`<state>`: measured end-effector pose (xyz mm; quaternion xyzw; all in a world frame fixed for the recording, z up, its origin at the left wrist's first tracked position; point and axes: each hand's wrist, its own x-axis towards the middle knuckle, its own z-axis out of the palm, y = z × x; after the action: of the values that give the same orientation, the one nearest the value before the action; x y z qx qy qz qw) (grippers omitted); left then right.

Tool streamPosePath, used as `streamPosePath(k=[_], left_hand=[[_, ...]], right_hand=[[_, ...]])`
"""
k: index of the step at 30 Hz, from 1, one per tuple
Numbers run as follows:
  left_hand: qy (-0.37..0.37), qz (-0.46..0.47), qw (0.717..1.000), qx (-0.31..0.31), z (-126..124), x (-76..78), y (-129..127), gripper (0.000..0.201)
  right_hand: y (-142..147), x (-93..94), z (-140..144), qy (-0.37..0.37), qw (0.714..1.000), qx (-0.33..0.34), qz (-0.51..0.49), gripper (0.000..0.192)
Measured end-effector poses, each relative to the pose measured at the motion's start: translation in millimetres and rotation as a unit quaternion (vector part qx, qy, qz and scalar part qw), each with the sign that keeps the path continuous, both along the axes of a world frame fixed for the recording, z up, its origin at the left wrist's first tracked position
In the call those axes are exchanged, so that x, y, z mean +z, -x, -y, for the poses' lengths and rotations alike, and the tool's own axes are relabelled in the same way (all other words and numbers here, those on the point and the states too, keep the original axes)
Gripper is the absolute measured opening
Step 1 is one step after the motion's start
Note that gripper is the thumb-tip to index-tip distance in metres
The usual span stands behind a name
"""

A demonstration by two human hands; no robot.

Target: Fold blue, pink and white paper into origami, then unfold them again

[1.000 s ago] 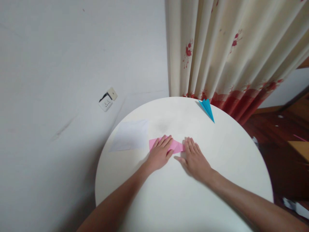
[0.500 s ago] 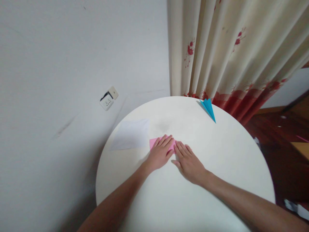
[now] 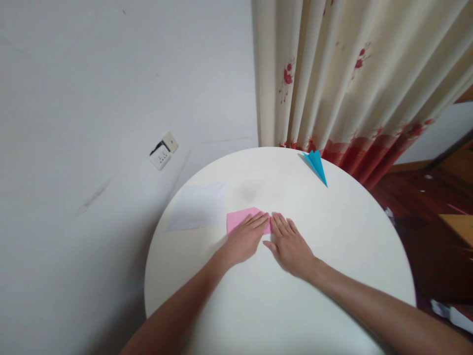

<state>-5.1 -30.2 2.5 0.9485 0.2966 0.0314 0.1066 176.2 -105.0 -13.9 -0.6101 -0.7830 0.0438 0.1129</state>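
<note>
I see both hands flat, fingers extended, side by side on the pink paper [image 3: 240, 218] at mid tabletop [image 3: 332, 236]. Left hand [image 3: 246, 237] covers its right part; right hand [image 3: 290, 242] presses just beside. White sheet [image 3: 199, 206] lies left; blue paper plane [image 3: 316, 165] at far edge.

One pink paper [image 3: 239, 218], one white sheet [image 3: 199, 205] and one blue folded paper [image 3: 317, 165] lay on one round counter [image 3: 343, 231]; two hands showed.
</note>
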Motion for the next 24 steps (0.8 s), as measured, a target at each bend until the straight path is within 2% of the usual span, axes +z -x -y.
streamPosePath(k=[3,13,24], left_hand=[[-0.004,0.004,1.0,0.003,1.9,-0.3,-2.0,0.051],[-0.041,-0.009,0.986,0.163,-2.6,2.6,-1.8,0.051],[-0.049,-0.005,0.984,0.17,-2.0,-3.6,-1.6,0.057]], right_hand=[[0.6,2.2,0.2,0.001,1.0,0.003,0.006,0.071],[0.1,1.3,1.6,-0.013,1.0,0.001,0.0,0.072],[-8.3,6.5,-0.5,0.016,0.999,0.023,-0.028,0.073]])
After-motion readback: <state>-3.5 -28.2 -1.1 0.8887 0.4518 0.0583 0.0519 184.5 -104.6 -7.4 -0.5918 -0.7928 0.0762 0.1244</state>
